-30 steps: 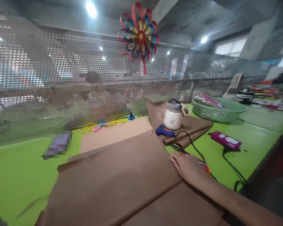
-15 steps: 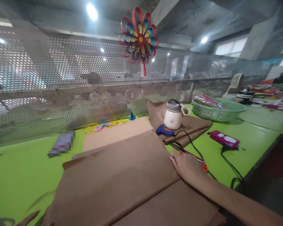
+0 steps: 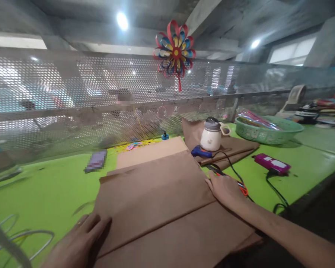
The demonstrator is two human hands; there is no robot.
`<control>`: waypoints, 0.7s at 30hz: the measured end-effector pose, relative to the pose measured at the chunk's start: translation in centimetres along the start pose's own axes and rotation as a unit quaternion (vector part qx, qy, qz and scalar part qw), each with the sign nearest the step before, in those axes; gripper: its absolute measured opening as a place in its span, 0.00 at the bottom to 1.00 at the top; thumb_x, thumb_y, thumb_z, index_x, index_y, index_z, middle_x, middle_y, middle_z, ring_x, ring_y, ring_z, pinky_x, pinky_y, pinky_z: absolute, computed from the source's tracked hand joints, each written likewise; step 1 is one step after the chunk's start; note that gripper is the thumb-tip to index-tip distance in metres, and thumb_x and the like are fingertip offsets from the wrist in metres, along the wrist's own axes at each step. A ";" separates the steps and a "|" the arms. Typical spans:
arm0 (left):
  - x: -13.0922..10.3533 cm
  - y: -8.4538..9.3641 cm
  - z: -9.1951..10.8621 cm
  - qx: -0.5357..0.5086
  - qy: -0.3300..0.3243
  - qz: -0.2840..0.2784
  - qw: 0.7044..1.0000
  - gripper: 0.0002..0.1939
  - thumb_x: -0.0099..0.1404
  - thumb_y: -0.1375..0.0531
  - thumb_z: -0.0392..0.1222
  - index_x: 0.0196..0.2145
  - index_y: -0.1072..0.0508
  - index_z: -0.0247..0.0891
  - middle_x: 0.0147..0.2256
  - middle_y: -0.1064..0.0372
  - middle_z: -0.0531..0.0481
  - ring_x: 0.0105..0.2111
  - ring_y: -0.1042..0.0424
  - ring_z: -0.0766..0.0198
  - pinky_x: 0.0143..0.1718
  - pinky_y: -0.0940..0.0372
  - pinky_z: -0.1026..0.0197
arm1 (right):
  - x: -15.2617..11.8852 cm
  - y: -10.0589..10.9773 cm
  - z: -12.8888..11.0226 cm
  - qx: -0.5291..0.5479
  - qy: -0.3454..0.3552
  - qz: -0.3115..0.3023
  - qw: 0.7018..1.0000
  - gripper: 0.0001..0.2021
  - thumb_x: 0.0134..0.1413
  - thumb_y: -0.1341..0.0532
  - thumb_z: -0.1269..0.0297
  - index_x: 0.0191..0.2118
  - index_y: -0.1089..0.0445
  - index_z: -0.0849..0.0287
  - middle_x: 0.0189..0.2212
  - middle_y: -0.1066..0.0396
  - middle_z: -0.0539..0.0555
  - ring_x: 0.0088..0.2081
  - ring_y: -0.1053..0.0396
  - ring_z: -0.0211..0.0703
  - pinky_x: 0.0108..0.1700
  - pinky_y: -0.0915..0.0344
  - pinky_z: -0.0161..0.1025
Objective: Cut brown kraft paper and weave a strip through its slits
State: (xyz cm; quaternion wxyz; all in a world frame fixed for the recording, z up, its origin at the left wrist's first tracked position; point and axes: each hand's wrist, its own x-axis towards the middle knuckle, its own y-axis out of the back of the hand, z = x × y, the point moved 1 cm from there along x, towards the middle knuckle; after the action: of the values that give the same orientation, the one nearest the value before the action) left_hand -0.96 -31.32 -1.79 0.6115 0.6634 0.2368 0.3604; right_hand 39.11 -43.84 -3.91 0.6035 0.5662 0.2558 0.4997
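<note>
Where brown sheeting (image 3: 156,191) lies, hands (image 3: 82,236) (image 3: 225,189) rest — apart; mug (image 3: 210,138) beyond.

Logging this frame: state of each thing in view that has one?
Brown sheet: spread out, line across it, fold or edge unclear.
Left hand: at its left edge, grip unclear.
Right hand: at its right edge, grip unclear.
Jug: upright, lid on.
Blue glue gun: lying down, power unclear.
Purple power strip: black plug in.
Green basket: upright, holding wrapped items.
</note>
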 end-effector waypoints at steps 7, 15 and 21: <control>-0.7 2.7 3.5 0.044 -0.014 -0.097 0.994 0.25 0.68 0.58 0.37 0.58 0.34 0.52 0.39 0.31 0.42 0.40 0.32 0.52 0.42 0.37 0.49 | 0.4 -0.6 0.7 0.068 0.165 0.081 0.981 0.16 0.59 0.49 0.78 0.47 0.31 0.58 0.37 0.32 0.58 0.41 0.35 0.48 0.40 0.41 0.40; -1.1 2.4 5.0 0.065 -0.022 -0.083 0.994 0.22 0.70 0.56 0.40 0.54 0.30 0.45 0.42 0.32 0.39 0.44 0.34 0.49 0.41 0.37 0.49 | 1.0 -2.3 1.7 0.110 0.272 0.098 0.951 0.20 0.53 0.50 0.83 0.46 0.28 0.61 0.39 0.32 0.59 0.42 0.38 0.49 0.43 0.40 0.42; -0.6 3.8 7.8 0.042 -0.043 -0.081 0.995 0.16 0.64 0.55 0.29 0.35 0.27 0.33 0.38 0.33 0.40 0.38 0.34 0.57 0.45 0.38 0.53 | 1.6 -2.9 1.8 0.096 0.324 0.138 0.931 0.19 0.47 0.48 0.84 0.41 0.28 0.62 0.36 0.30 0.59 0.40 0.37 0.48 0.42 0.40 0.42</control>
State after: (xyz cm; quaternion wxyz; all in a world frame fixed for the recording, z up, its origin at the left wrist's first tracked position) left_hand 4.17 -37.29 1.91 0.6203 0.6816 0.2783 0.2705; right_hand 42.21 -42.79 -5.84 0.3555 0.4585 0.4035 0.7076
